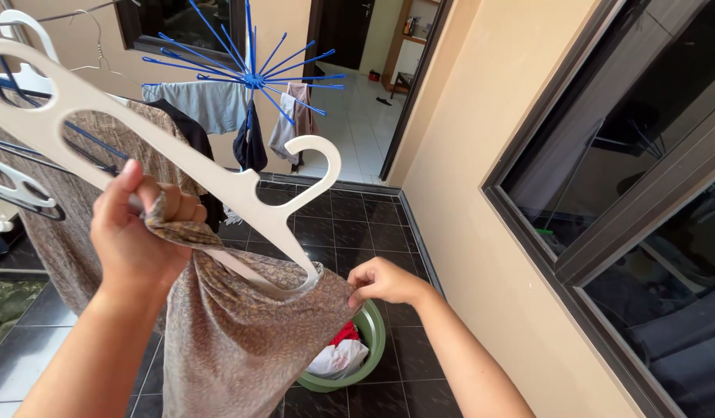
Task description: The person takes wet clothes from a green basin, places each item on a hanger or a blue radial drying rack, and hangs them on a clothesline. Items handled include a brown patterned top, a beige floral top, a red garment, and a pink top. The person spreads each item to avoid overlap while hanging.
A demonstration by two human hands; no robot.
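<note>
The left hand (137, 232) is raised in the foreground, its fingers curled tight around one arm of a white plastic hanger (179, 166) together with a bunched fold of brown patterned cloth (234, 333). The right hand (384, 280) sits lower and to the right, thumb and fingers pinching the cloth's upper edge just beside the hanger's other end, which is tucked inside the fabric. The hanger lies tilted, its hook (319, 166) pointing up and right, and its long cut-out body runs away toward the upper left corner. The cloth hangs down from both hands in a loose drape, covering the lower centre of the view. Directly below, on the dark tiled floor (350, 224), stands a green basin (369, 340) holding red and white laundry (partly hidden by the cloth). To the left, a similar brown cloth (56, 232) hangs over a line with further white hangers at the edge. Beyond, a blue radial drying rack (253, 77) carries a grey garment (206, 104), a dark item and a pinkish one. A beige wall (458, 155) with a dark-framed window (620, 170) runs along the right.
</note>
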